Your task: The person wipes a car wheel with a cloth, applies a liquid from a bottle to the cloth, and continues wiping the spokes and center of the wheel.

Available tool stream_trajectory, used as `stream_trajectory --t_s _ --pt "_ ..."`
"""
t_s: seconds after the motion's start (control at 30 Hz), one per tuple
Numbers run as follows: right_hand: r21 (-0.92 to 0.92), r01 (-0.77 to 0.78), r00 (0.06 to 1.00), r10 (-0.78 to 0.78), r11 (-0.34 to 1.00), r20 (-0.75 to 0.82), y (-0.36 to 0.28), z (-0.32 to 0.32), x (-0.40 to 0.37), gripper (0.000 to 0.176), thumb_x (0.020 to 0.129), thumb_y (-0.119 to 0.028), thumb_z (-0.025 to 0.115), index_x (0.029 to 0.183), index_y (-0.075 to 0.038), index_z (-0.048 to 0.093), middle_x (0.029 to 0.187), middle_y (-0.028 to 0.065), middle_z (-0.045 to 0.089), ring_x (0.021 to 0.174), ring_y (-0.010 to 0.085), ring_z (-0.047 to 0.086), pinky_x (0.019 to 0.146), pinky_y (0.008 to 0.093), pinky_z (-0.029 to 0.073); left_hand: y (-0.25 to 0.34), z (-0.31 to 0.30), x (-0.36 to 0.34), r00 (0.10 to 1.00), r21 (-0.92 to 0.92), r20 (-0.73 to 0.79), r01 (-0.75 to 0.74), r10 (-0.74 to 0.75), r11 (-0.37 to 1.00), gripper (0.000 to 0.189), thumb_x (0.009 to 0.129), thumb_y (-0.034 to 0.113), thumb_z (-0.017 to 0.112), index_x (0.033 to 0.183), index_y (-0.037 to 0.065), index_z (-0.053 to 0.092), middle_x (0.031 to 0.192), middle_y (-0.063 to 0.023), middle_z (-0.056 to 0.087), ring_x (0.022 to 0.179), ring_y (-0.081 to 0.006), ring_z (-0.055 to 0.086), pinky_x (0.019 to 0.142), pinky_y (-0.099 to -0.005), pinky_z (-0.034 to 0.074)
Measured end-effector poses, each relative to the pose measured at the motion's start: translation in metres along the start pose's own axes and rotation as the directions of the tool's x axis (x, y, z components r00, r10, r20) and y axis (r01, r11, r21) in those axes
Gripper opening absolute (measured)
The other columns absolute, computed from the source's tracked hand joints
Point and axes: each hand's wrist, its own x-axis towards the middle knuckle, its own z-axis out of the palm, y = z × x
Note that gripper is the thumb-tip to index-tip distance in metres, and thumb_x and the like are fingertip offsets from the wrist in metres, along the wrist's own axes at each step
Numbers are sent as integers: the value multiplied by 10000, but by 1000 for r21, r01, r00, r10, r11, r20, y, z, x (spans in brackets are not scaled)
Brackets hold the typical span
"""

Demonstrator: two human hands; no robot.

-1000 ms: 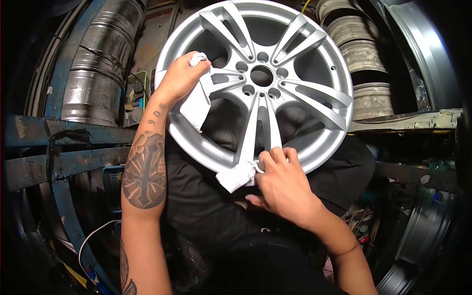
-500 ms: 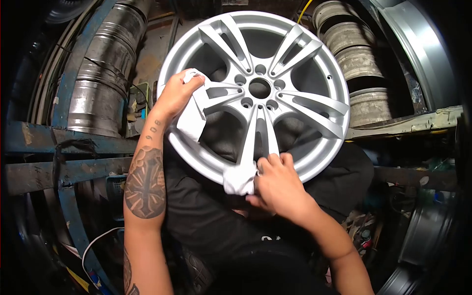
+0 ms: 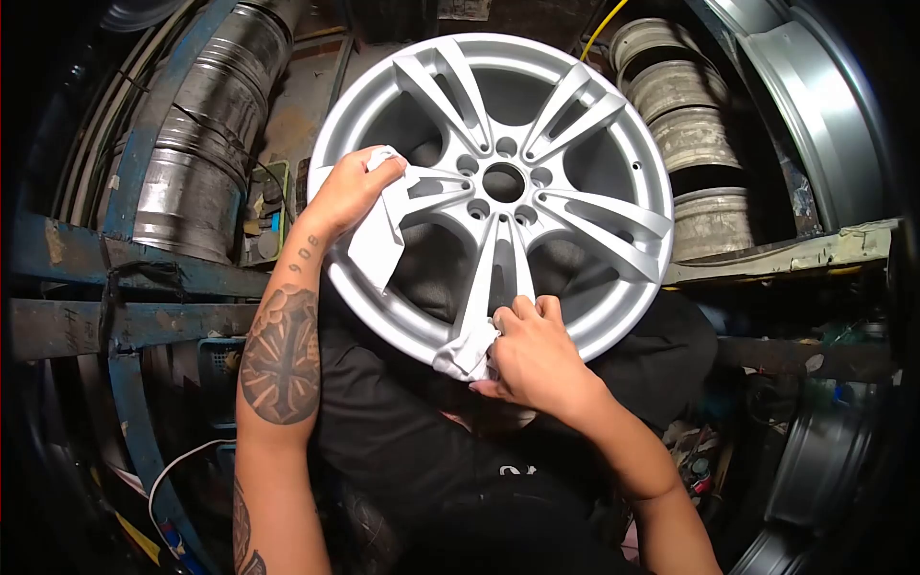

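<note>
A silver alloy wheel rim [image 3: 502, 125] with split spokes rests tilted over my lap, its round centre hole facing me. At its left edge my left hand [image 3: 356, 190] is closed on a white cloth [image 3: 378, 240], which hangs over the rim and a left spoke. My right hand [image 3: 539, 356] is at the near edge, at the foot of the lowest spoke. Bunched in its fingers is a second white cloth [image 3: 464, 355], touching the rim's lip. The right fingertips are bent over the spoke's end; the thumb is partly hidden under the hand.
Stacked worn metal rims stand on the left [image 3: 196, 182] and the right [image 3: 698, 144] behind blue metal frames [image 3: 139, 163]. A larger silver rim [image 3: 815, 86] is at the upper right. A white cable [image 3: 177, 470] curves at lower left, and a yellow hose [image 3: 602, 29] hangs at the top.
The wheel appears slightly lower and further left in view. My right hand and its cloth stay at the near edge, the cloth now flatter. My left hand keeps its hold.
</note>
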Motion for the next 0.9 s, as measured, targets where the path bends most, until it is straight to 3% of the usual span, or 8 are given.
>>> stream_trajectory --t_s 0.1,0.47,0.6,0.7,0.77,0.8,0.83,0.9 --pt "-57 86 991 -91 995 -99 -18 -10 -22 396 750 -480 817 751 -86 775 1004 78 603 1051 274 518 946 455 370 -2 1 -1 1000 -35 -28 6 -7 999 260 1005 273 623 1002 20 683 858 -4 669 780 -87 609 744 -261 495" --pt "-56 -39 993 32 998 -115 -14 18 -1 301 685 -357 847 788 -87 767 956 64 606 989 254 530 889 404 384 -11 4 6 994 162 -28 -103 108 981 290 979 302 636 991 22 708 824 -20 678 771 -90 594 739 -270 482" --pt "289 155 934 -45 945 -354 10 26 -37 202 682 -162 842 839 -77 749 933 73 601 950 287 523 855 405 402 -7 11 0 983 208 -50 -165 179 964 255 956 272 630 975 36 723 780 -33 667 750 -79 580 713 -260 464" --pt "742 290 905 79 604 -418 34 43 -65 156 830 -146 775 933 -30 754 973 76 648 905 231 594 833 357 462 8 18 -15 983 118 -27 -179 183 977 220 943 194 588 982 26 725 821 -14 674 772 -59 573 723 -239 451" --pt "905 202 860 374 374 -347 36 60 -80 221 987 -166 628 935 15 744 980 74 665 883 190 615 820 324 487 14 25 -20 967 -84 27 -251 254 964 210 938 151 563 978 19 721 851 -2 676 794 -54 573 739 -232 453" --pt "967 233 868 427 102 -254 48 76 -90 178 933 -95 653 1010 37 745 1047 97 650 951 202 611 856 320 481 20 30 -26 970 -132 61 -226 235 965 210 911 84 526 975 15 713 897 5 678 826 -53 575 763 -227 460" --pt "930 324 865 452 -174 -217 49 76 -93 303 946 -226 673 1053 53 724 1072 122 660 972 231 632 883 342 502 27 35 -33 973 -200 150 -144 175 969 226 887 60 507 972 18 712 912 -3 683 830 -55 578 765 -226 464" --pt "764 426 858 484 -484 -172 44 75 -97 524 896 -355 732 1189 71 650 1121 160 667 1029 267 649 923 375 526 40 60 -49 933 -281 290 -130 213 951 243 880 53 504 1024 -8 690 964 -34 681 873 -79 608 819 -226 472"
